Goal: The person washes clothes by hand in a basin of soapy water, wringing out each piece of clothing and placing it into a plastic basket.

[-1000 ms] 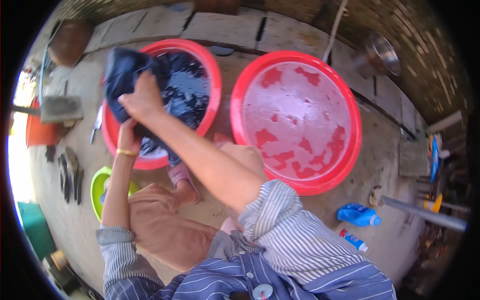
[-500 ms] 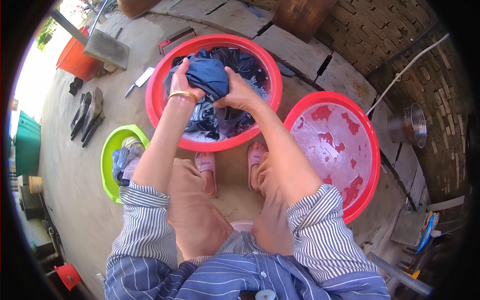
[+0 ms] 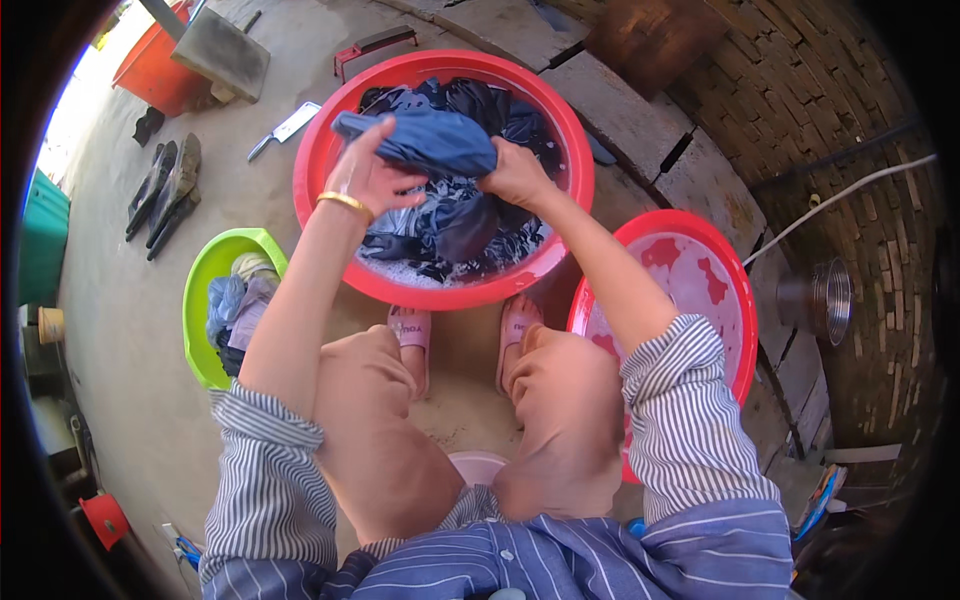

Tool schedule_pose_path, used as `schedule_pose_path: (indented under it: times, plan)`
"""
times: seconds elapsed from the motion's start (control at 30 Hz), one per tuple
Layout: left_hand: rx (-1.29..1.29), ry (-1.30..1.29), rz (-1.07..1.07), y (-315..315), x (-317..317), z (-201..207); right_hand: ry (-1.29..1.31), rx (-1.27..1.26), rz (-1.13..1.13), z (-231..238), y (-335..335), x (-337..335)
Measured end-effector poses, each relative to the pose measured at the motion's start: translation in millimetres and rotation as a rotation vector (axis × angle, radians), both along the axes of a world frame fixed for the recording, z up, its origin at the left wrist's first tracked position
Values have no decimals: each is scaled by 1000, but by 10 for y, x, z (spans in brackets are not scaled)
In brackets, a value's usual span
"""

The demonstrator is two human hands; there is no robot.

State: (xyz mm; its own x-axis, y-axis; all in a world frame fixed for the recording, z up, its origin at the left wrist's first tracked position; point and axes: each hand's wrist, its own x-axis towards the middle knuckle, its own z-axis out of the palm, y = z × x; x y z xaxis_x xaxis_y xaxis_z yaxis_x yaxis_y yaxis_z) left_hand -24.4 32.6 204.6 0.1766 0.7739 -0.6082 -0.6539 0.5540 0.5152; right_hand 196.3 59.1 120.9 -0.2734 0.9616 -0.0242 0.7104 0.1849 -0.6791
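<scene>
A dark blue piece of clothing (image 3: 435,140) is stretched out sideways above the large red tub (image 3: 320,200). Its right end is gripped by my right hand (image 3: 518,175). My left hand (image 3: 375,175), with a gold bangle at the wrist, is open against the left part of the cloth, its fingers spread below it. Several dark wet clothes (image 3: 465,225) lie in sudsy water in the tub. What the fingertips of my right hand do behind the cloth is hidden.
A second red tub (image 3: 735,300) with foamy water stands at the right. A green basin (image 3: 200,290) of clothes is at the left. A cleaver (image 3: 290,128) and dark shoes (image 3: 170,195) lie on the floor beyond it. A brick wall (image 3: 850,200) borders the right.
The blue cloth has gone from a bunch between both hands to a longer stretched shape. My right hand has moved right with its end, and my left hand's fingers have spread.
</scene>
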Motion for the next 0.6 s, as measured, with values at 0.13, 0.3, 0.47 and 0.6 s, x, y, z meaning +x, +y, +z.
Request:
schedule_pose_path:
  times: [0.13, 0.3, 0.47, 0.6]
  plan:
    - [68, 365, -116, -148, -208, -174, -230, -329, -274, -1314, 2, 432]
    - [304, 306, -106, -299, -172, 52, -333, -443, -79, -2312, -236, 7]
    - [363, 388, -163, -412, -8, 234, -536, -403, 263, -2557, -158, 346]
    - [289, 224, -142, -555, -100, 281, -584, -611, 29, -1839, 26, 335]
